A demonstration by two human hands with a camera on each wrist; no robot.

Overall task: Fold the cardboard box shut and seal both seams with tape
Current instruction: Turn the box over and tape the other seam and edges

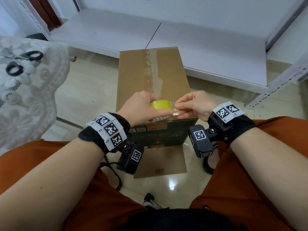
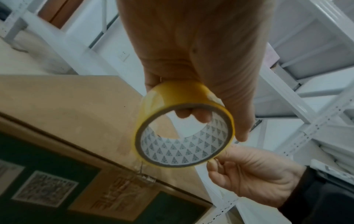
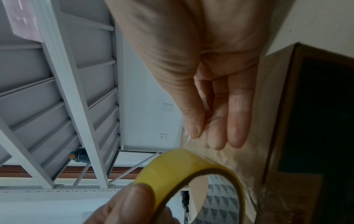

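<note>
The brown cardboard box (image 1: pixel 133 77) stands on the floor between my knees, its top flaps folded down and old tape remnants along the centre seam (image 1: pixel 150 69). My left hand (image 1: pixel 155 107) grips a yellow tape roll (image 1: pixel 162 104) just above the box's near edge. In the left wrist view its fingers (image 2: pixel 191 115) pass through the roll's (image 2: pixel 184 125) core. My right hand (image 1: pixel 179 110) pinches the clear tape end (image 3: pixel 193 141) right beside the roll, thumb against fingers (image 3: pixel 237 121). The pulled strip is very short.
A white lace cloth (image 1: pixel 25 97) with black-handled scissors (image 1: pixel 31 55) lies at the left. White shelf boards (image 1: pixel 208 47) and a metal shelving frame (image 1: pixel 283 77) stand behind and to the right. A flat cardboard flap (image 1: pixel 163 164) lies on the tiled floor below the box's near face.
</note>
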